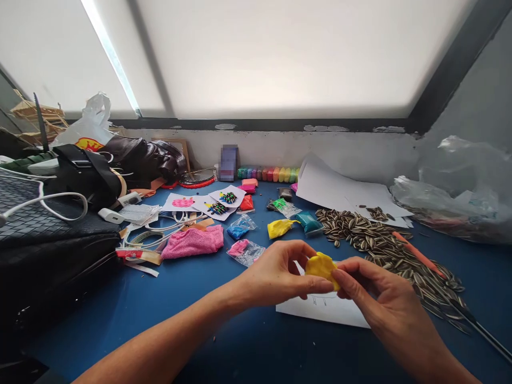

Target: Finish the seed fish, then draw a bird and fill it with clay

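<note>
A flattened lump of yellow modelling clay point(320, 266) is held up between my two hands, above a white sheet of paper point(332, 314) with some drawn lines. My left hand point(276, 272) grips the clay from the left, thumb in front and fingers behind. On the other edge, my right hand point(378, 290) pinches it between thumb and fingertips. Beyond the hands lies another yellow piece of clay in a wrapper point(280, 228), beside a teal clay packet point(310, 224). Part of the paper is hidden behind my hands.
Striped sunflower seeds point(372, 240) are heaped at the right, with an orange stick point(418, 253) on them. A pink cloth point(194, 241) lies left of centre, near decorated paper pieces point(224, 205). A black bag point(52, 256) fills the left side. Coloured clay packs point(276, 174) line the wall.
</note>
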### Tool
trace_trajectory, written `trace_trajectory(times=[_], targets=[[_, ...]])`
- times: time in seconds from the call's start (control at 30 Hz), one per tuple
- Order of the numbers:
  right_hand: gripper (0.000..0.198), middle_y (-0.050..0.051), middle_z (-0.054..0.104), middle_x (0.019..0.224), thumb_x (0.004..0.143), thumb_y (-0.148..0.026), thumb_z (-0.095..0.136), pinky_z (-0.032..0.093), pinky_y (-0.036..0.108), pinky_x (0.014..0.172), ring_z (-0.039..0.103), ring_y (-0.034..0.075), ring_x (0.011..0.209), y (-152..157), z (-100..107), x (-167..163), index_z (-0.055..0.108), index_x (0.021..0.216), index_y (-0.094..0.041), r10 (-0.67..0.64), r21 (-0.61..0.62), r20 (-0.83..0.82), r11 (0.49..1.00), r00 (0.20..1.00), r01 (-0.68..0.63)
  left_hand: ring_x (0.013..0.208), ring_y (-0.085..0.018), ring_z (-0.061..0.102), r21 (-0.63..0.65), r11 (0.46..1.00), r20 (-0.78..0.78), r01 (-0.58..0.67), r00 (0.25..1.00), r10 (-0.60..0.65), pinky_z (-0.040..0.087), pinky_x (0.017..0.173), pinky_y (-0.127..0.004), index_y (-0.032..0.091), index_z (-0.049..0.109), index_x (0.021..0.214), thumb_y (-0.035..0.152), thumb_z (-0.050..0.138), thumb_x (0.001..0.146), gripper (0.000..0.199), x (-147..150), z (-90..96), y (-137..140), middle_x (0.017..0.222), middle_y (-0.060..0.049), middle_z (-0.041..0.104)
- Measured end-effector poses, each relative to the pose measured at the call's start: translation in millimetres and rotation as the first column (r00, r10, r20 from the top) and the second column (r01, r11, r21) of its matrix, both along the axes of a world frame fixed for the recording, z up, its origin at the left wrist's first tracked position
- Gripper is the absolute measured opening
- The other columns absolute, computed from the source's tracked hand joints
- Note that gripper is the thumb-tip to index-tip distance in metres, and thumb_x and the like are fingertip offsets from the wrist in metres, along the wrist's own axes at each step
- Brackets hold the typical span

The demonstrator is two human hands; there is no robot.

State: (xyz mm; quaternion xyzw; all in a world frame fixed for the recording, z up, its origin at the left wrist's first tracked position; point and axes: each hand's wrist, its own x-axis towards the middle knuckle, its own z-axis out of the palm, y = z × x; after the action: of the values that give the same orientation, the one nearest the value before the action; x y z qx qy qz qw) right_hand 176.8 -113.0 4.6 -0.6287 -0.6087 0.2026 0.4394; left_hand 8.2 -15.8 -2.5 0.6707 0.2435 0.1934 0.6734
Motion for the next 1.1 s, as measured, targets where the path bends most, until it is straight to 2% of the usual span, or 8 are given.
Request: trace_trajectory(times=[0.07,0.17,0.37,0.5,0.57,0.77,0.9,1.1], targets=[[0.030,-0.001,0.066,0.062,0.088,-0.049,0.061,0.051,0.023,0.055,0.061,0.016,0.058,-0.5,0.4,-0.8,0.071,0.074,-0.024,-0.001,0.001,-0.023,1.000,1.000,0.001,0.065,-0.014,0.060,-0.013,1.000,0.007,-0.003,1.000,0.004,0.048,0.061,-0.027,0.013,0.064,0.095,0.053,0.082,0.065,0.054,0.0,-0.2,0.8,0.079,-0.006,0.066],[0.030,-0.001,0.067,0.063,0.089,-0.048,0.059,0.051,0.022,0.056,0.062,0.015,0.058,-0.3,1.1,-1.5,0.072,0.075,-0.025,0.039,-0.018,-0.023,0.999,0.999,-0.040,0.065,-0.013,0.060,-0.080,0.997,0.051,0.018,0.999,-0.014,0.047,0.062,-0.025,0.011,0.064,0.084,0.056,0.080,0.066,0.051,1.1,-1.0,1.9,0.074,-0.006,0.065],[0.027,0.000,0.073,0.077,0.087,-0.047,0.063,0.055,0.024,0.057,0.067,0.016,0.062,0.0,0.6,-0.7,0.071,0.101,-0.026,-0.003,-0.008,-0.026,1.000,1.000,0.003,0.067,-0.013,0.064,-0.184,0.981,0.101,0.056,0.994,-0.038,0.051,0.064,-0.026,0.011,0.059,0.082,0.056,0.079,0.068,0.051,2.3,-1.8,1.0,0.080,-0.007,0.067],[0.023,0.000,0.071,0.075,0.090,-0.044,0.062,0.054,0.024,0.060,0.067,0.016,0.067,-0.9,-0.1,-1.9,0.071,0.081,-0.025,0.082,0.029,0.006,0.996,0.997,-0.082,0.065,-0.012,0.062,-0.199,0.975,0.092,0.101,0.992,-0.084,0.051,0.064,-0.026,0.010,0.061,0.084,0.055,0.079,0.068,0.051,2.6,-4.1,-1.2,0.081,-0.007,0.067],[0.025,-0.001,0.071,0.072,0.091,-0.043,0.060,0.053,0.024,0.058,0.066,0.016,0.065,-0.7,0.3,-2.4,0.071,0.078,-0.025,0.075,0.038,0.040,0.996,0.996,-0.077,0.065,-0.012,0.061,-0.189,0.978,0.090,0.085,0.994,-0.069,0.051,0.063,-0.026,0.010,0.061,0.084,0.055,0.078,0.069,0.050,2.5,-4.7,-1.0,0.082,-0.007,0.067],[0.020,0.002,0.072,0.088,0.090,-0.039,0.062,0.057,0.027,0.061,0.067,0.016,0.068,0.2,-3.2,-0.5,0.073,0.104,-0.029,0.039,0.160,0.084,0.986,0.996,-0.052,0.067,-0.012,0.061,-0.107,0.993,0.066,0.058,0.996,-0.052,0.051,0.061,-0.024,0.010,0.062,0.086,0.044,0.072,0.078,0.036,0.7,-2.0,-1.7,0.082,-0.007,0.067],[0.017,0.004,0.071,0.092,0.092,-0.036,0.060,0.058,0.029,0.068,0.069,0.019,0.079,-0.1,-6.5,0.5,0.075,0.098,-0.029,0.098,0.178,0.138,0.976,0.986,-0.122,0.069,-0.013,0.060,-0.055,0.997,0.029,0.057,0.998,-0.055,0.050,0.062,-0.024,0.011,0.065,0.086,0.037,0.067,0.081,0.026,1.0,-1.1,-4.9,0.081,-0.007,0.066],[0.016,0.002,0.071,0.084,0.094,-0.031,0.059,0.055,0.026,0.067,0.067,0.017,0.075,0.1,-4.2,-0.4,0.072,0.087,-0.027,0.164,0.156,0.172,0.969,0.971,-0.192,0.065,-0.013,0.059,-0.004,0.999,-0.029,0.052,0.998,-0.052,0.049,0.061,-0.026,0.011,0.064,0.082,0.035,0.064,0.082,0.024,1.6,-2.4,-4.7,0.078,-0.007,0.065]])
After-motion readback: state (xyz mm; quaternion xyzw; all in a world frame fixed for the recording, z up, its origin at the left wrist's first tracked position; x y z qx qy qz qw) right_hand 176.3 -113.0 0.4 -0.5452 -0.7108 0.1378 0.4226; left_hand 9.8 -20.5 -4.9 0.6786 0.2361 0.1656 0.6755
